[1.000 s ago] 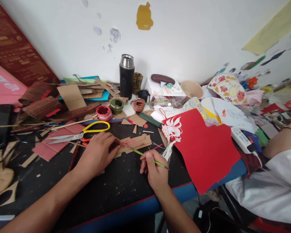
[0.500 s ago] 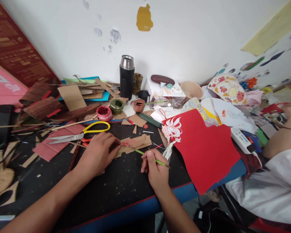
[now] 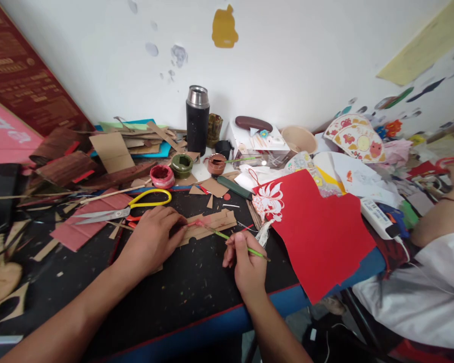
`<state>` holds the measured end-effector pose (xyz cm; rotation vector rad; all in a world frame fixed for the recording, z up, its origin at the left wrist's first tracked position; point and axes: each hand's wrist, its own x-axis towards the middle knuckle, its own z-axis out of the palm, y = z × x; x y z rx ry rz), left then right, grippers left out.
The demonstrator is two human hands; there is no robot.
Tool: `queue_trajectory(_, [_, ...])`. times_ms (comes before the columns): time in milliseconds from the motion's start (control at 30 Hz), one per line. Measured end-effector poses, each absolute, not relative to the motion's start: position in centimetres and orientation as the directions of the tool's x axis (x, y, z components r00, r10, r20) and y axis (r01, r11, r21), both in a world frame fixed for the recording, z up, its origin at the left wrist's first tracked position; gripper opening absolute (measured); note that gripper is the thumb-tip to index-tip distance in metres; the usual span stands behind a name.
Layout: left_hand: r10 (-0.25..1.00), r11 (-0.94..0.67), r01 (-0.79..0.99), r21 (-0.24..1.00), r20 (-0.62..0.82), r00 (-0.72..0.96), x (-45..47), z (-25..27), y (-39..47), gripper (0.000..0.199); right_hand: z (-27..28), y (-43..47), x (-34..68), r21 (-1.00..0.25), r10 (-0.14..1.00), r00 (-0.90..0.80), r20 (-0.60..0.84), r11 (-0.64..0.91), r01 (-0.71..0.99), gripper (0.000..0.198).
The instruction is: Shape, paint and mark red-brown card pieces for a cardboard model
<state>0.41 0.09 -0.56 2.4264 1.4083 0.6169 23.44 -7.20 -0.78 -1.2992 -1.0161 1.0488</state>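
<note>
My right hand [image 3: 249, 262] is closed around a thin paintbrush [image 3: 223, 235] with a green handle, its bristles slanting left. The brush tip meets a small red-painted piece [image 3: 197, 223] over a strip of brown cardboard [image 3: 215, 222]. At that piece's left end my left hand [image 3: 159, 232] is closed in a pinch, fingertips partly hidden behind the knuckles. Smears of red show on the cardboard. Just beyond the left hand lie scissors [image 3: 151, 197] with yellow and orange handles. Farther back stand open paint pots: one red [image 3: 162, 176], one green [image 3: 181, 165] and one brown [image 3: 216, 164].
A black flask [image 3: 197, 121] stands by the wall. Red paper [image 3: 321, 232] with a white tasselled ornament [image 3: 268, 201] covers the table's right side. Cardboard scraps [image 3: 115, 154] pile up at the back left. Another person's arm [image 3: 439, 212] is at the far right.
My right hand has shifted slightly to the right with the paintbrush, whose tip stays at the red piece. My left hand has hardly moved.
</note>
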Motion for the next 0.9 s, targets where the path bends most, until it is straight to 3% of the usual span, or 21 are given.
queue_trajectory(400, [0.886,-0.464,0.776,0.428,0.197,0.421,0.3,0.0,0.2,0.026,-0.7,-7.1,23.4,-0.999,0.966,0.259,-0.006,0.003,-0.034,0.056])
queue_trajectory(567, [0.898,-0.436,0.804,0.405,0.256,0.358,-1.2,0.9,0.8,0.024,-0.7,-7.1,23.5,-0.997,0.955,0.297,-0.005,0.018,-0.074,0.055])
queue_trajectory(800, [0.867,-0.427,0.885,0.186,0.360,0.343,-4.8,3.6,0.1,0.034,-0.7,-7.2,23.6,-0.997,0.961,0.277,-0.001,0.020,-0.074,0.055])
queue_trajectory(900, [0.854,-0.441,0.885,0.148,0.373,0.363,-5.4,4.0,-1.4,0.035,-0.7,-7.3,23.6,-0.997,0.963,0.269,0.005,0.027,-0.077,0.054])
